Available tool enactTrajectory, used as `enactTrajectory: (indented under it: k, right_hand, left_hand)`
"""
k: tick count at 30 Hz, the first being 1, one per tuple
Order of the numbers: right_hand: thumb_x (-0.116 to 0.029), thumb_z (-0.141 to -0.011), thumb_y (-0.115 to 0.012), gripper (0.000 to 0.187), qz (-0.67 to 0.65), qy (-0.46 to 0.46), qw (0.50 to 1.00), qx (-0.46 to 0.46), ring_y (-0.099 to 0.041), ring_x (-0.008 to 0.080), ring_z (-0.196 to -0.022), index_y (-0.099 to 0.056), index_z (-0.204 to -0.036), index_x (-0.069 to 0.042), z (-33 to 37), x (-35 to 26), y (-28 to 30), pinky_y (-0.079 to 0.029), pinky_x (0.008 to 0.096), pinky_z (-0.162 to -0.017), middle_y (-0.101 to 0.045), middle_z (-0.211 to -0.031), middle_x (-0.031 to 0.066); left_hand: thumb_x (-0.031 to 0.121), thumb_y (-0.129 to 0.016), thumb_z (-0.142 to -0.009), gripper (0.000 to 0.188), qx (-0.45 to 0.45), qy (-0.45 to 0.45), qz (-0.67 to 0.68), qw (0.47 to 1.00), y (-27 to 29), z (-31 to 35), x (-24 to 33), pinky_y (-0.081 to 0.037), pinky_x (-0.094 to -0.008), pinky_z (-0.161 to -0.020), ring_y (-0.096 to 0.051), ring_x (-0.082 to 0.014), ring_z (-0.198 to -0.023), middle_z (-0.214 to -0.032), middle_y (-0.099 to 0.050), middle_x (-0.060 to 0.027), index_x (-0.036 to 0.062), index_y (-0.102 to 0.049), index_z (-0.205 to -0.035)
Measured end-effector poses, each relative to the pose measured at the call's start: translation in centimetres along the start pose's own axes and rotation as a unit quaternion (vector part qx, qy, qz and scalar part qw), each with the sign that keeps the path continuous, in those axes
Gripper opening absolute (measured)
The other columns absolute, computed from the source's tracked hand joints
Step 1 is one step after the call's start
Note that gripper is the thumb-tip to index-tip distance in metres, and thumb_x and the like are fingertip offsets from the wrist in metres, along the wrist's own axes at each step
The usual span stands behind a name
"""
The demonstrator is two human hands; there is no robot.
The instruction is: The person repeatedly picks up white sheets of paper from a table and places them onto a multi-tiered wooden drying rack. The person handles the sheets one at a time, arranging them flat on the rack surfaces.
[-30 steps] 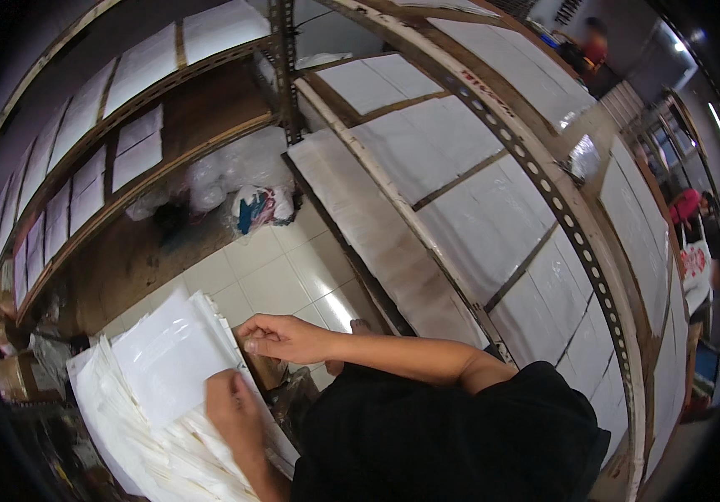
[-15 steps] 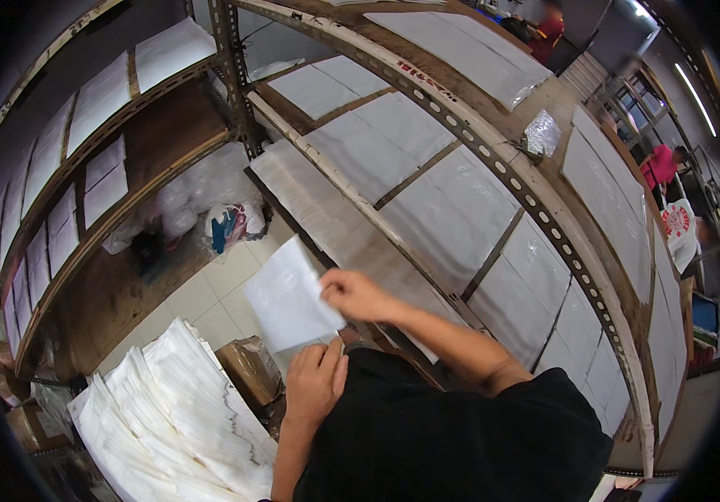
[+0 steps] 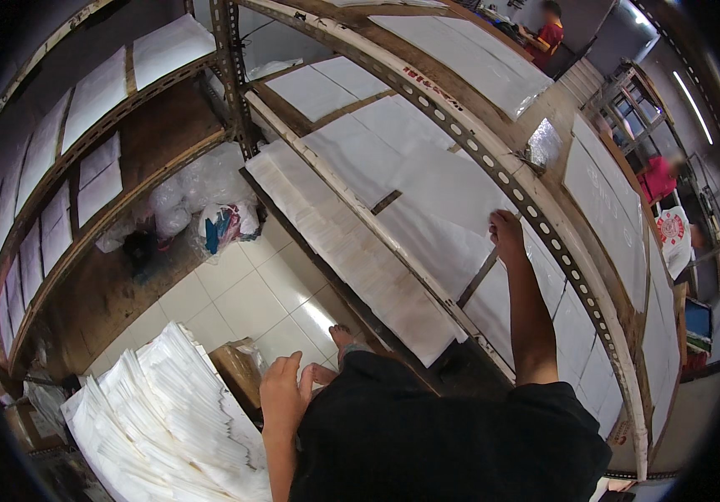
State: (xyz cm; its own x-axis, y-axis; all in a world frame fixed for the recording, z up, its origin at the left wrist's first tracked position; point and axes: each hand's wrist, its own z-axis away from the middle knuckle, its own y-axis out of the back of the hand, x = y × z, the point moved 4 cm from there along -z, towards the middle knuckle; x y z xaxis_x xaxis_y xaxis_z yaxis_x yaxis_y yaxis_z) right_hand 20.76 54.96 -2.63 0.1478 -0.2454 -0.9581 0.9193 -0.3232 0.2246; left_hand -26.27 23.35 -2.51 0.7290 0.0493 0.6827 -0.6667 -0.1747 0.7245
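Out over the shelf on my right, my right hand (image 3: 506, 230) is closed on the edge of a white sheet (image 3: 452, 186), slightly blurred by motion. The sheet lies over or just above flat white stacks (image 3: 439, 238); I cannot tell whether it touches them. Low in front of my body is my left hand (image 3: 285, 391), holding nothing, its thumb apart from the fingers. It is nearest to a brown cardboard box (image 3: 237, 368) and a big fanned pile of white sheets (image 3: 168, 414).
A perforated metal shelf rail (image 3: 515, 180) curves past my right hand. Another rack (image 3: 117, 209) with white stacks stands left. Clear plastic bags (image 3: 201, 184) lie beneath it, beside the tiled floor (image 3: 251, 297). Two people (image 3: 549, 38) are at the far right.
My right hand has swung from in front of my body to the right, carrying the white sheet over the shelf. My left hand has let go of the sheet and moved slightly left.
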Motion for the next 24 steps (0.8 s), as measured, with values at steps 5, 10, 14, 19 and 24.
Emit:
enactTrajectory:
  k: [5,10,14,19,24]
  right_hand:
    - [-0.011,-0.089,-0.064,0.014,0.039,-0.032,0.998,0.041,-0.055,0.008,-0.057,-0.059,-0.102,-0.007,-2.5,4.5,3.7,-0.038,0.0217,-0.041,-0.058,-0.072,0.0003]
    - [-0.01,-0.088,-0.063,0.017,0.125,-0.034,0.99,0.05,-0.058,0.0117,-0.057,-0.057,-0.103,-0.003,-4.2,6.8,5.9,-0.044,0.0237,-0.044,-0.06,-0.073,0.0045]
    - [-0.01,-0.088,-0.062,0.019,0.109,-0.049,0.991,0.065,-0.058,0.0134,-0.056,-0.057,-0.103,-0.001,-4.6,7.5,6.9,-0.045,0.0247,-0.044,-0.061,-0.073,0.0069]
    - [-0.01,-0.088,-0.062,0.018,0.138,-0.06,0.986,0.067,-0.058,0.0132,-0.056,-0.057,-0.103,-0.001,-5.0,7.8,7.0,-0.045,0.0246,-0.044,-0.061,-0.073,0.0073]
    - [-0.012,-0.089,-0.062,0.019,0.178,-0.047,0.981,0.054,-0.058,0.0131,-0.055,-0.057,-0.103,-0.001,-5.8,8.9,7.8,-0.046,0.0253,-0.044,-0.063,-0.074,0.0079]
  left_hand:
    - [0.013,-0.069,-0.085,0.028,0.007,-0.001,-0.008,1.0,0.3,0.2,-0.6,-0.049,-0.0431,-0.07,-0.061,-0.0335,-0.073,-0.086,-0.062,-0.017,0.0001,-0.063,-0.11]
    - [0.013,-0.069,-0.085,0.028,-0.012,0.03,-0.004,0.999,0.1,0.7,-1.1,-0.049,-0.0447,-0.072,-0.061,-0.0363,-0.078,-0.086,-0.062,-0.0174,-0.0004,-0.064,-0.109]
    - [0.014,-0.069,-0.085,0.029,-0.015,0.056,0.001,0.998,0.2,0.9,-1.3,-0.049,-0.0455,-0.073,-0.061,-0.0375,-0.081,-0.086,-0.062,-0.017,-0.0004,-0.064,-0.109]
    - [0.014,-0.068,-0.085,0.029,-0.02,0.074,0.002,0.997,0.1,1.2,-1.5,-0.049,-0.0456,-0.074,-0.061,-0.0377,-0.081,-0.087,-0.062,-0.0168,-0.0003,-0.064,-0.109]
    - [0.014,-0.068,-0.085,0.029,-0.018,0.067,-0.005,0.998,-0.2,1.6,-1.3,-0.05,-0.0458,-0.074,-0.062,-0.0378,-0.082,-0.088,-0.062,-0.0173,-0.0003,-0.064,-0.11]
